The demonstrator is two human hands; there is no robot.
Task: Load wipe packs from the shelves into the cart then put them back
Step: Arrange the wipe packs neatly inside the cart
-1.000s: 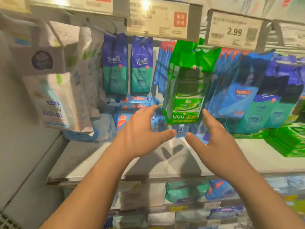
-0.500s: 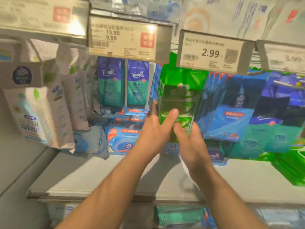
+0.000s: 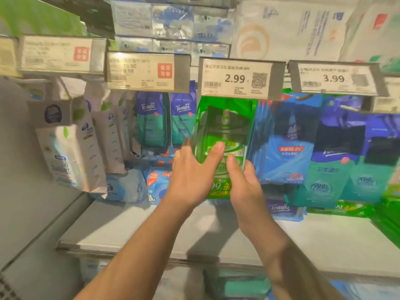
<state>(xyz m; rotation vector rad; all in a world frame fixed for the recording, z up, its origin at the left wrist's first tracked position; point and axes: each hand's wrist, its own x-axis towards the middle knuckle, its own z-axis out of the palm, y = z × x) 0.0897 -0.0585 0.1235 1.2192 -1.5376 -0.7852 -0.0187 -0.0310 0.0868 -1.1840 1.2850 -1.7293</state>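
Green wipe packs [image 3: 223, 135] hang under the 2.99 price tag [image 3: 236, 77], soft and probably light, and left hand [image 3: 190, 176] and right hand [image 3: 244, 187], fingers straight, press their two sides, holding low.

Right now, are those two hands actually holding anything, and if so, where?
The left hand and right hand press straight fingers on the lower sides of the hanging green wipe pack. Neither hand's fingers curl round it.
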